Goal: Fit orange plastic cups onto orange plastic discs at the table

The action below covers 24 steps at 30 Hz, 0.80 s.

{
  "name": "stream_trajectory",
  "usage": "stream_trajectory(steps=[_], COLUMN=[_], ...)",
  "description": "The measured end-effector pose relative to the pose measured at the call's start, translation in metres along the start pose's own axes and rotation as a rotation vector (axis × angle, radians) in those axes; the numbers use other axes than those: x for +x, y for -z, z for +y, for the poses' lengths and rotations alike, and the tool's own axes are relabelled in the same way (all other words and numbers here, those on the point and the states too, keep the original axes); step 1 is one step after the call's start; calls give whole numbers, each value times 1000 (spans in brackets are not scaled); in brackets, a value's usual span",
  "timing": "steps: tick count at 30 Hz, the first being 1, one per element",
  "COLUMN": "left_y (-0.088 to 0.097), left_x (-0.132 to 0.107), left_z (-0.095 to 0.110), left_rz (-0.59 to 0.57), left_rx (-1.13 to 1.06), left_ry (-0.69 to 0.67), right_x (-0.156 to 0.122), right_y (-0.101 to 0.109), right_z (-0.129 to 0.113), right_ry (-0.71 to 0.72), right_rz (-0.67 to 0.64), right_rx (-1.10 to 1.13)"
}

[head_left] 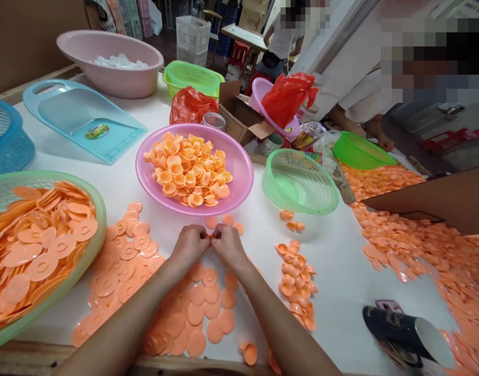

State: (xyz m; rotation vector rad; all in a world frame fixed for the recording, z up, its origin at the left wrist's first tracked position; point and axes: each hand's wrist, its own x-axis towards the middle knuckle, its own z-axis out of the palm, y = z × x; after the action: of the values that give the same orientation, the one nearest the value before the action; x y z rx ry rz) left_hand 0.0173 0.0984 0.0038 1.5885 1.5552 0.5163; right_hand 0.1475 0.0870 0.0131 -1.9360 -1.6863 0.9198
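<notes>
My left hand (189, 244) and my right hand (227, 244) meet knuckle to knuckle over the white table (341, 271), both closed in a pinch on a small orange piece I can barely see between the fingertips. Flat orange plastic discs (200, 297) lie spread under and beside my forearms. Just beyond my hands stands a pink bowl (239, 162) heaped with small orange cup-shaped caps (188, 169). A small pile of similar orange caps (296, 282) lies to the right of my right hand.
A green bowl of orange discs (32, 245) sits at the left, an empty green basket (300, 183) right of the pink bowl. Orange parts cover the right side (415, 245). A black cup (404, 334) lies near right. A person sits at the far right.
</notes>
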Motion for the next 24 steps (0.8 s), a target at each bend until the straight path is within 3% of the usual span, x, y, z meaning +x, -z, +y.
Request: stream_trajectory(steps=[6, 12, 16, 18, 21, 24], left_y=[-9, -5, 13, 33, 75, 101], left_x=[-16, -18, -39, -44, -28, -7], left_z=[-12, 1, 33, 56, 87, 99], left_rz=[73, 104, 135, 253, 499, 584], left_rx=[-66, 36, 30, -7, 22, 83], left_ry=[-52, -50, -173, -274, -346, -398], right_x=[-14, -9, -24, -31, -39, -44], right_y=[-14, 0, 40, 71, 119, 149], right_z=[4, -8, 8, 32, 74, 107], right_ry=[2, -45, 12, -6, -75, -147], right_rz=[193, -10, -70, 58, 384, 479], right_rx=[82, 202, 343, 336, 10, -198])
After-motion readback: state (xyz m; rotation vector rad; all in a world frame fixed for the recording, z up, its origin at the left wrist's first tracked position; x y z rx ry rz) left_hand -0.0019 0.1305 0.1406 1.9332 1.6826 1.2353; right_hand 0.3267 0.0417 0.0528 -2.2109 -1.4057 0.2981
